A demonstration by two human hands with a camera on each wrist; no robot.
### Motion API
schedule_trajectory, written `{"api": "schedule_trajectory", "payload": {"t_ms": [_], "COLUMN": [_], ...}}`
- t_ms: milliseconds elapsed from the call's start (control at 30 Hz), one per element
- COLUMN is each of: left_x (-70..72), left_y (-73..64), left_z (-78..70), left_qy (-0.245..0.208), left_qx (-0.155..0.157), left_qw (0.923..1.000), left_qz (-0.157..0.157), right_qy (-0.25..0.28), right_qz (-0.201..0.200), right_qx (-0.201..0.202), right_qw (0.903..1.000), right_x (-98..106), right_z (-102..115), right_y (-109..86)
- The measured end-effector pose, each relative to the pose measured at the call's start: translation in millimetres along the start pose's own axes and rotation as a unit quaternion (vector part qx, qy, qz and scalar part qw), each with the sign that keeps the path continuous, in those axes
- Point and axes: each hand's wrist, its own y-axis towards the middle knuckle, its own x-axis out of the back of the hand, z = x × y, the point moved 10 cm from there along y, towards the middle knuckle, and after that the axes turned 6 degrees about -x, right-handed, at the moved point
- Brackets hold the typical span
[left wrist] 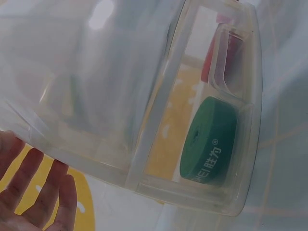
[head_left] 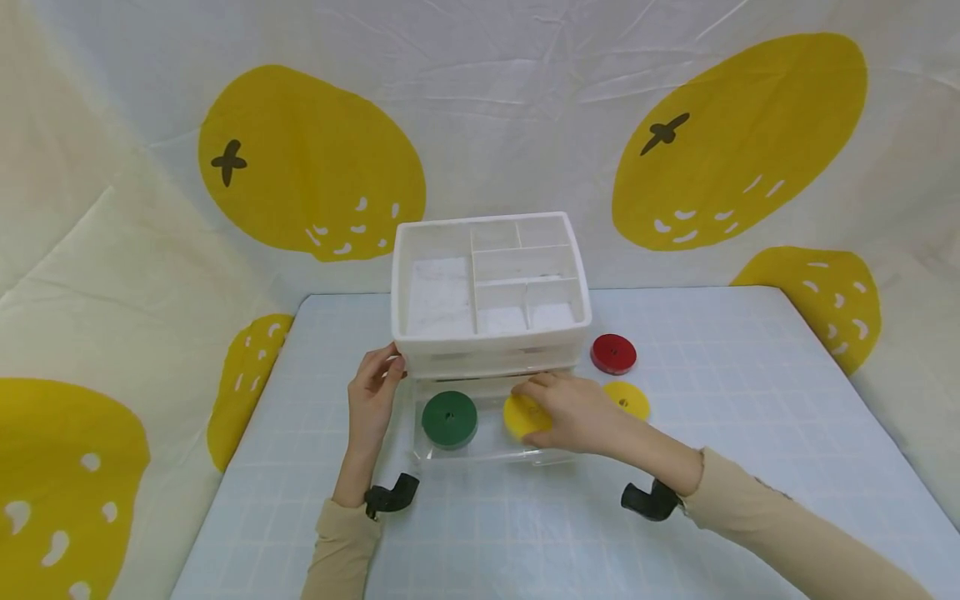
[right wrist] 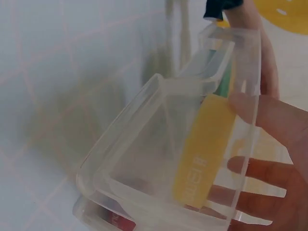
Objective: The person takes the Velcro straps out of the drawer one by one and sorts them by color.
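A white organizer (head_left: pixel 491 343) with a divided top has its clear drawer (head_left: pixel 480 456) pulled out toward me. A green tape roll (head_left: pixel 450 419) stays in the left part of the drawer; white lettering shows on its rim in the left wrist view. My right hand (head_left: pixel 581 414) reaches over the drawer's right part and grips a yellow tape roll (head_left: pixel 521 418) inside it, thumb on one side and fingers on the other. My left hand (head_left: pixel 371 400) touches the organizer's left front corner, its fingers (left wrist: pixel 41 178) loosely extended along the side in the left wrist view.
To the right of the organizer, a red tape roll (head_left: pixel 613 354) lies on the table, with a second yellow tape roll (head_left: pixel 628 400) nearer me, partly behind my right hand. Behind stands a white cloth (head_left: pixel 510 108) printed with yellow fruit. Pale checked cloth (head_left: pixel 480 533) covers the table.
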Motion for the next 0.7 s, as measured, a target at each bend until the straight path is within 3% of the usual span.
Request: {"api": "schedule_trajectory", "payload": {"t_ms": [500,700], "left_x": [-0.9,-0.8], "left_y": [-1.1,-1.4], "left_z": [-2.1,-2.2], "left_qy": [0.007,0.002], "left_qx": [0.009,0.001], "left_qw": [0.9999,1.0], "left_qz": [0.0,0.0], "right_qy": [0.036,0.045], "right_qz": [-0.067,-0.107], "right_qx": [-0.031,-0.055], "right_qw": [0.9966,0.9917], "right_x": [29.0,51.8], "right_z": [-0.8,-8.6], "right_y": [-24.3,-39.4]}}
